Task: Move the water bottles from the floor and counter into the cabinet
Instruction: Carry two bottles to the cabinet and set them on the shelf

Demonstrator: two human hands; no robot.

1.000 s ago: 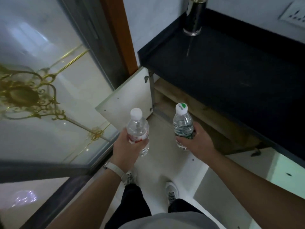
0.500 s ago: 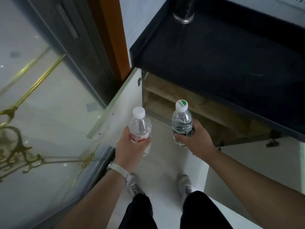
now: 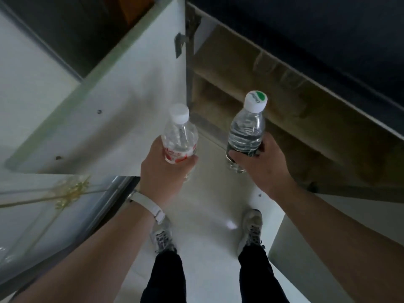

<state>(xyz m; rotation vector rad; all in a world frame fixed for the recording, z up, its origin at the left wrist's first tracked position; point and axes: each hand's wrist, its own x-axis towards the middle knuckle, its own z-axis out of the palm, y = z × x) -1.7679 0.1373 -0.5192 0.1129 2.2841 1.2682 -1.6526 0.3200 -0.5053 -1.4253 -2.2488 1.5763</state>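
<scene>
**While the cabinet (image 3: 251,84) stands open, left hand (image 3: 162,171) and right hand (image 3: 262,169) are full**

Though neither is shelved yet, the red-labelled bottle (image 3: 179,136) sits cap-up in the left hand's curled fingers and the green-capped bottle (image 3: 247,130) in the right hand's, both held above the floor (image 3: 207,204), just before the cabinet.

The red-labelled bottle (image 3: 179,138) is clear with a white cap, the green-marked bottle (image 3: 246,132) clear with a white cap printed green, the cabinet door (image 3: 135,95) white, the cabinet interior (image 3: 273,88) tan wood, the worktop (image 3: 328,25) black, the wrist strap (image 3: 148,206) white.
</scene>
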